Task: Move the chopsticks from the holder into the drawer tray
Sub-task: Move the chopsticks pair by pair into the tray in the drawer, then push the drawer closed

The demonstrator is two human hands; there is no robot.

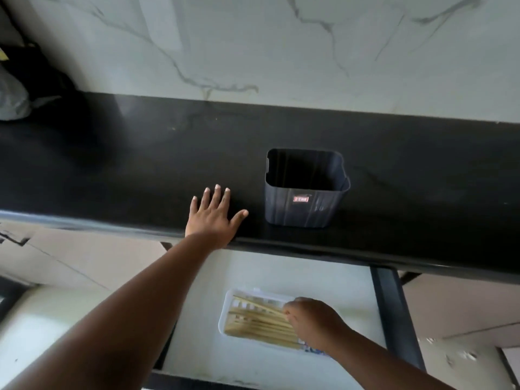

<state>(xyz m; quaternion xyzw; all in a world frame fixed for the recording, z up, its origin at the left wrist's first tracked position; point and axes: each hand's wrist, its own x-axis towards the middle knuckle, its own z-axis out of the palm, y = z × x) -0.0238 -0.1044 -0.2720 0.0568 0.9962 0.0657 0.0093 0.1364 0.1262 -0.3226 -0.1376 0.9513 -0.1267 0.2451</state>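
A dark grey square holder (305,204) stands on the black counter, and no chopsticks show inside it. Below, in the open white drawer, a clear plastic tray (225,311) holds several pale wooden chopsticks (259,325) lying lengthwise. My right hand (312,322) is down over the tray's right end, fingers curled on the ends of the chopsticks. My left hand (213,218) lies flat on the counter edge, fingers spread, a short way left of the holder.
The black counter (140,164) runs across the view under a white marbled wall. Dark bags (31,80) sit at its far left. The drawer (281,271) has a dark right side rail (394,313). Pale cabinet fronts flank it.
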